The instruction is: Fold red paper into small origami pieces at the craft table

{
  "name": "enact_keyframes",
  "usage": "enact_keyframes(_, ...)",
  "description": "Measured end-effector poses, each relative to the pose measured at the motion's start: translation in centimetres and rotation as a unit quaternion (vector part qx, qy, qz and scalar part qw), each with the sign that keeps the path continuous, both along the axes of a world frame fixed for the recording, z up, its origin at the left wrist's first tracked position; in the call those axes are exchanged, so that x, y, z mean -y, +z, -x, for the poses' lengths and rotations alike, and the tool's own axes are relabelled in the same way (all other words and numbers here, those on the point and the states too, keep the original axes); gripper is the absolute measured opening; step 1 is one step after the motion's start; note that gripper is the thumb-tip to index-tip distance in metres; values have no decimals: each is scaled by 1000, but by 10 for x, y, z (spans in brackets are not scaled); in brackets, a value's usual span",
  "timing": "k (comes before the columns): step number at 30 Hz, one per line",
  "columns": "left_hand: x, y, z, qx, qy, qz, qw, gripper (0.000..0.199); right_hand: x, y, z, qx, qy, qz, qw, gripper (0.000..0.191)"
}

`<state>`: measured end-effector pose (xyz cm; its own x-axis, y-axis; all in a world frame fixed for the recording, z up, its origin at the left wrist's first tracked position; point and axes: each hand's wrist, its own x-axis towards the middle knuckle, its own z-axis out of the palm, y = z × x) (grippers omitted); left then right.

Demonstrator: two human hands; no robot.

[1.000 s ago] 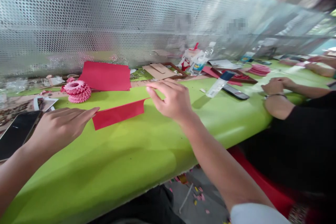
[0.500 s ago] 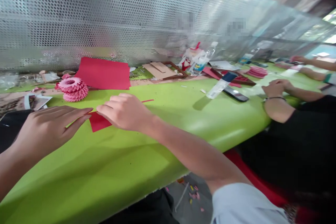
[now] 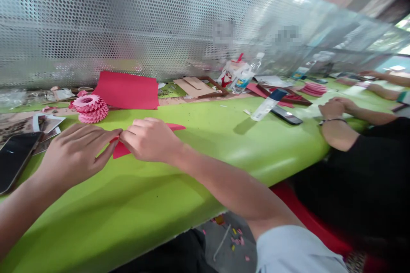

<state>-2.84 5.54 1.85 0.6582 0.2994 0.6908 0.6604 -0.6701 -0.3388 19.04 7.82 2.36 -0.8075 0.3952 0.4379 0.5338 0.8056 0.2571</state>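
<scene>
A strip of red paper (image 3: 121, 150) is pinched between both hands above the green table. My left hand (image 3: 78, 147) holds its left end between thumb and fingers. Right beside it, my right hand (image 3: 150, 140) grips the paper with curled fingers, hiding its middle. The paper's far end sticks out past the right knuckles. Behind the hands stands a pink folded-paper piece (image 3: 91, 108) of stacked pointed rings. Larger red sheets (image 3: 126, 90) lie behind it, against the perforated screen.
A phone (image 3: 19, 158) lies left of my left hand. To the right are a glue bottle (image 3: 268, 104) and a dark phone (image 3: 286, 115). Cardboard pieces (image 3: 195, 86) and a plastic bottle (image 3: 257, 63) stand along the back. A co-worker's hands (image 3: 336, 108) rest at the right.
Both hands have shifted slightly right and come closer together. The paper has tilted, so more of its far end shows beyond my right hand. The phone at left is now uncovered.
</scene>
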Motion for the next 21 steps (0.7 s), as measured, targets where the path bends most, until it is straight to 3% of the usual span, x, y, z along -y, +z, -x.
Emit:
enact_keyframes(4,3,-1,-8,-1,35,-17,999,15,-1,-4,0,-13,4,-7,1000,27)
enact_keyframes(14,2,0,-13,-6,32,-28,999,12,-3,-3,-5,-64,19,-33,997,28)
enact_keyframes(21,-1,1,-7,-10,15,-17,1000,14,-8,14,-21,-7,18,23,1000,33)
